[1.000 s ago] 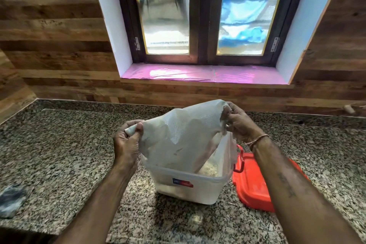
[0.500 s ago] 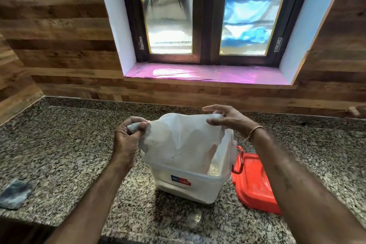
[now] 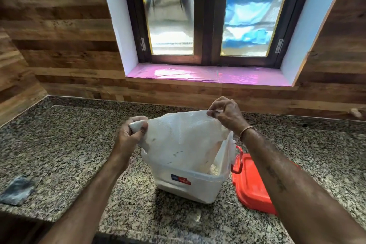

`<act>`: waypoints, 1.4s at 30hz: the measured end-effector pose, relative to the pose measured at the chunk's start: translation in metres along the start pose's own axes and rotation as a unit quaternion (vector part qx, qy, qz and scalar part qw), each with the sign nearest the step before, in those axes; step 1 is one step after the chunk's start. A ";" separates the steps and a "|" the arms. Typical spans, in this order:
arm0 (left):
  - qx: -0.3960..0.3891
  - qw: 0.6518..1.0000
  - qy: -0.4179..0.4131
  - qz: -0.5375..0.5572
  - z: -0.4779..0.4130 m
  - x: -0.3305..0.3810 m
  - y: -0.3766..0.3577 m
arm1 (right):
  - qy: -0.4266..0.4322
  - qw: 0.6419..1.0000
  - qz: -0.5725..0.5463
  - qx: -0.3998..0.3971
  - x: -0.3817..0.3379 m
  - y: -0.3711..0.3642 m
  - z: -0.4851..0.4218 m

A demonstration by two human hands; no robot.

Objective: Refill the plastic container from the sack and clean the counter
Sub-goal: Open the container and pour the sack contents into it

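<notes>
From my feed, both hands are up over the container (image 3: 190,184), which stands on the granite table (image 3: 59,144) just in front of the person. The left hand (image 3: 128,136) has its fingers curled tight round a bunched corner of the white sack (image 3: 182,138). The right hand (image 3: 227,115) pinches the opposite top corner between thumb and fingertips. The sack hangs between them, stretched at the top, with its lower end down inside the container.

I cannot see the sack's mouth, as its own folds hide it. Through a gap at the right I make out a little pale grain inside the container (image 3: 214,168), but how full it is I cannot tell. The red and blue label (image 3: 180,179) on the front wall is too small to read.

A red lid (image 3: 251,184) lies flat on the table just to the right of the container. Its far side is covered by the right forearm. At the left edge of the table lies a dark cloth (image 3: 17,190), blurred. A pale smudge (image 3: 196,218) on the table in front of the container could be spill or glare; I cannot say which.
</notes>
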State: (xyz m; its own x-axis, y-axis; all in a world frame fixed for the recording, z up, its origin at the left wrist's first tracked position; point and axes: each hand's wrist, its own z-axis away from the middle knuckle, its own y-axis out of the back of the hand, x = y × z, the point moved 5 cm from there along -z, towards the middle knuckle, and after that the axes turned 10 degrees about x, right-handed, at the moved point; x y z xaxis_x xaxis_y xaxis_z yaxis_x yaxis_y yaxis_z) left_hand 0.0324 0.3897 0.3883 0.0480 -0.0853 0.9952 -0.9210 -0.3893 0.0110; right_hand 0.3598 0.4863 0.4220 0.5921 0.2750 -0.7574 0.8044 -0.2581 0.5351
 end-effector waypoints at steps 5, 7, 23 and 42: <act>0.015 0.996 -0.009 -0.093 0.013 -0.010 0.006 | 0.003 0.997 0.077 0.007 -0.002 -0.006 -0.002; 0.014 0.991 -0.022 -0.132 0.016 -0.006 0.011 | 0.008 0.997 0.071 0.002 -0.004 -0.007 -0.002; -0.016 0.841 -0.294 -0.454 0.014 0.066 -0.137 | 0.068 0.993 0.088 -0.031 -0.049 0.007 -0.006; -0.065 0.968 -0.104 -0.218 -0.026 0.017 -0.115 | -0.021 0.980 -0.164 0.114 0.001 0.024 0.022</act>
State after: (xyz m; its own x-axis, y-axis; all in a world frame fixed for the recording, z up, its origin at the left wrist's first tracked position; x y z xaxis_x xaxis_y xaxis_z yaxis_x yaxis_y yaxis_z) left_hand 0.1295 0.4568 0.4069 0.5082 -0.1261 0.8520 -0.8354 -0.3128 0.4520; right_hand 0.3788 0.4600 0.4256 0.2972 0.3401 -0.8922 0.9163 -0.3643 0.1664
